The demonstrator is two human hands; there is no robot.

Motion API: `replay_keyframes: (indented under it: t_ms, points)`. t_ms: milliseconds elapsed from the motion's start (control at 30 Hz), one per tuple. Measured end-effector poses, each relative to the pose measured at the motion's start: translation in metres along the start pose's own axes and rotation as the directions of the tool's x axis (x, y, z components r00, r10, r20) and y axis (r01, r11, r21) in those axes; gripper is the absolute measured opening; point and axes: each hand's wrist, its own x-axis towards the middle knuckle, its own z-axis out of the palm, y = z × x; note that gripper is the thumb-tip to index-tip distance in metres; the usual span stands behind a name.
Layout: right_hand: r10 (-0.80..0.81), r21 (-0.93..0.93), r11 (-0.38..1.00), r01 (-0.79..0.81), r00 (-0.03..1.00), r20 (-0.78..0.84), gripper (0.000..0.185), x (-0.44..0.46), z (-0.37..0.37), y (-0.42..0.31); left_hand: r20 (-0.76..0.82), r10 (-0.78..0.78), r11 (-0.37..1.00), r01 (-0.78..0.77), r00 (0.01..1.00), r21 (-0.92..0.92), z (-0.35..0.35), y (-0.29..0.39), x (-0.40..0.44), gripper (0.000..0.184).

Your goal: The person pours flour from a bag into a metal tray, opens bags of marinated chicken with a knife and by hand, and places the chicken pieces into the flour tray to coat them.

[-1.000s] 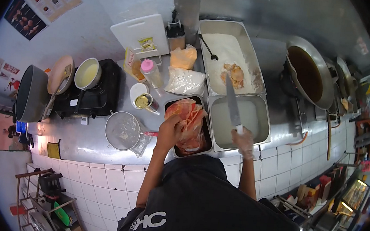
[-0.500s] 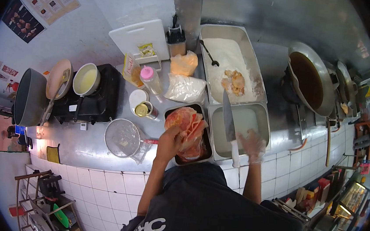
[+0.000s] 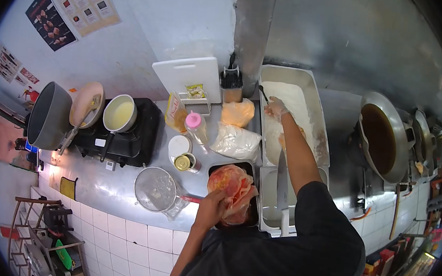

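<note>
Smooth metal is shining along the front edge of the countertop (image 3: 106,181), over glossy white tiles (image 3: 118,227). Near its back edge, a plastic cutting board (image 3: 182,74) is looking matt and a crinkled plastic bag (image 3: 235,141) is glinting. Raw meat (image 3: 237,187) is glistening; thin clear plastic is covering the right hand (image 3: 275,108); the T-shirt (image 3: 329,221) is showing matt black cloth.

I note a black stove (image 3: 147,131) bearing a white saucepan (image 3: 128,126), a white cutting board (image 3: 187,76) standing by the wall (image 3: 189,19), and a dark poster (image 3: 51,20) mounted higher.
</note>
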Motion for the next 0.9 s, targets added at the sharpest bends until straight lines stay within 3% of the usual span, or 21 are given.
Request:
replay_keyframes:
  t_ms: [33,100,200,333,433,500,533,600,633,700,733,800,833,867,900]
  points:
    - [-0.004,0.004,1.000,0.004,1.000,0.005,0.040,0.010,-0.003,-0.001,-0.010,-0.001,1.000,0.001,1.000,-0.017,0.001,0.000,0.000,0.010]
    - [0.161,0.183,0.965,-0.189,0.974,0.159,0.035,0.018,-0.011,0.002,-0.013,-0.015,0.999,0.014,1.000,-0.046,0.003,-0.003,-0.002,0.011]
    - [0.090,0.220,0.965,-0.144,0.967,0.239,0.019,-0.004,-0.027,0.005,-0.024,0.007,1.000,-0.007,1.000,-0.017,0.003,-0.002,-0.002,0.012]
    - [0.162,0.296,0.930,-0.218,0.966,0.204,0.017,-0.103,-0.028,-0.026,-0.015,0.008,1.000,-0.008,1.000,-0.017,0.003,-0.004,-0.004,0.011]
    - [0.042,0.382,0.915,-0.125,0.975,0.219,0.018,-0.123,-0.027,-0.001,-0.027,0.047,0.999,-0.048,0.999,-0.020,0.003,-0.005,-0.005,0.010]
    - [-0.136,0.370,0.927,0.067,0.977,0.164,0.013,-0.142,-0.013,0.015,-0.032,0.054,0.999,-0.054,0.998,0.003,0.003,-0.005,-0.006,0.011]
    - [-0.140,0.370,0.926,0.071,0.977,0.162,0.013,-0.156,-0.003,0.014,-0.034,0.057,0.998,-0.057,0.998,0.003,0.003,-0.005,-0.007,0.011]
    - [-0.159,0.458,0.867,0.194,0.981,-0.115,0.010,-0.179,0.019,0.006,-0.034,0.054,0.999,-0.055,0.998,-0.004,0.003,-0.006,-0.007,0.012]
    - [-0.164,0.457,0.868,0.195,0.981,-0.106,0.010,-0.188,0.029,0.002,-0.044,0.052,0.999,-0.052,0.998,-0.002,0.003,-0.007,-0.008,0.012]
    - [-0.174,0.514,0.798,0.313,0.938,-0.300,0.013,-0.202,0.045,-0.007,-0.046,0.072,0.997,-0.073,0.996,-0.018,0.003,-0.007,-0.009,0.013]
    - [-0.184,0.514,0.798,0.315,0.939,-0.290,0.013,-0.191,0.049,0.007,-0.060,0.071,0.997,-0.072,0.996,-0.016,0.002,-0.006,-0.010,0.013]
    - [-0.240,0.335,0.896,0.293,0.952,-0.192,0.021,-0.147,0.055,0.061,-0.023,0.051,0.999,-0.051,0.998,0.012,-0.001,-0.002,-0.011,0.014]
    - [-0.071,0.691,0.723,0.016,0.996,0.052,0.026,-0.144,0.059,0.078,-0.034,0.055,0.998,-0.054,0.998,0.014,0.000,-0.003,-0.011,0.014]
    - [-0.080,0.689,0.724,0.019,0.995,0.057,0.026,-0.153,0.060,0.070,-0.037,0.069,0.997,-0.068,0.997,0.031,0.001,-0.006,-0.012,0.014]
    - [-0.007,0.795,0.606,-0.011,1.000,0.019,0.027,-0.169,0.060,0.054,-0.041,0.082,0.996,-0.080,0.996,0.049,0.002,-0.008,-0.013,0.014]
